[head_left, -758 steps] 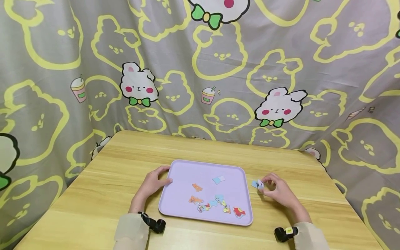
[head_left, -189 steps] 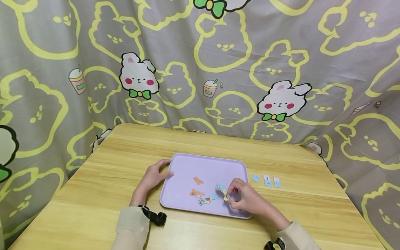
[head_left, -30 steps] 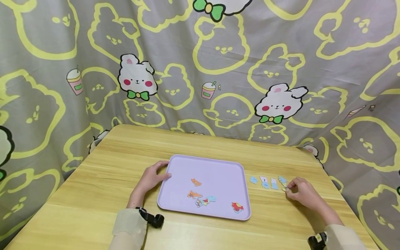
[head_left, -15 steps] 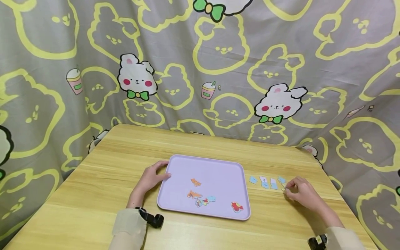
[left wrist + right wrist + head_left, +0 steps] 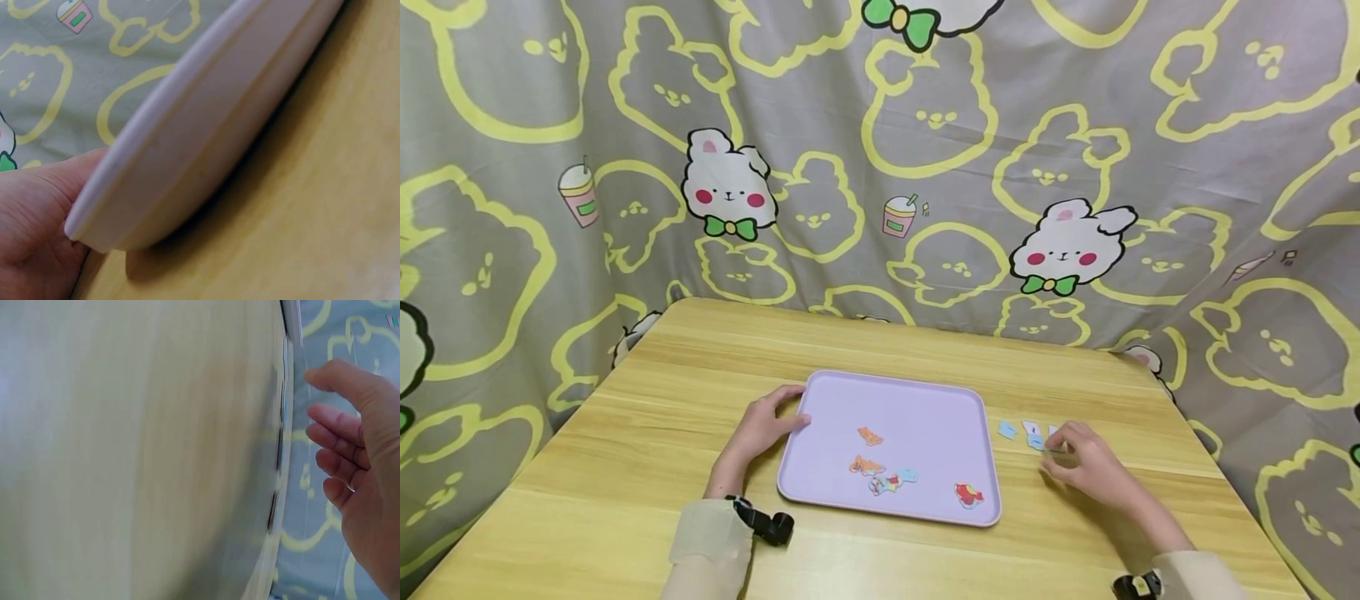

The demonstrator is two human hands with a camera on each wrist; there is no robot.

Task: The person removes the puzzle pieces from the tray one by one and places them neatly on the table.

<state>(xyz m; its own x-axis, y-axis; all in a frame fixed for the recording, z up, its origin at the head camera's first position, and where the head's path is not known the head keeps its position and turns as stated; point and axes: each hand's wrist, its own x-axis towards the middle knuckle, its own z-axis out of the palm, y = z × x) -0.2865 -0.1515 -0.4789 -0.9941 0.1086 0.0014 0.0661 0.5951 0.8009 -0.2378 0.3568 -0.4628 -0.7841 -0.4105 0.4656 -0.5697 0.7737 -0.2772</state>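
Note:
My left hand [image 5: 767, 425] holds the left rim of a lilac tray [image 5: 887, 408], thumb over the edge; the left wrist view shows the tray's outer wall [image 5: 187, 137] close up. Inside the tray lie an orange puzzle piece [image 5: 870, 437], a second orange piece [image 5: 867, 466], a blue-and-yellow piece [image 5: 895, 481] and a red piece [image 5: 968, 495]. Right of the tray, my right hand [image 5: 1086, 462] hovers over a row of pale blue puzzle pieces [image 5: 1034, 435], partly hiding it. In the right wrist view its fingers are loosely bent, thumb apart, holding nothing visible.
A wooden table [image 5: 647, 467] carries the tray and the row of pieces. A grey curtain [image 5: 820, 100] with yellow outlines and rabbit faces hangs behind it. Black wrist cameras [image 5: 767, 527] sit on both forearms.
My right hand has left the blue-and-yellow piece at the row's right end and moved left over the neighbouring pieces. That piece is now hidden. The left hand stays at the tray.

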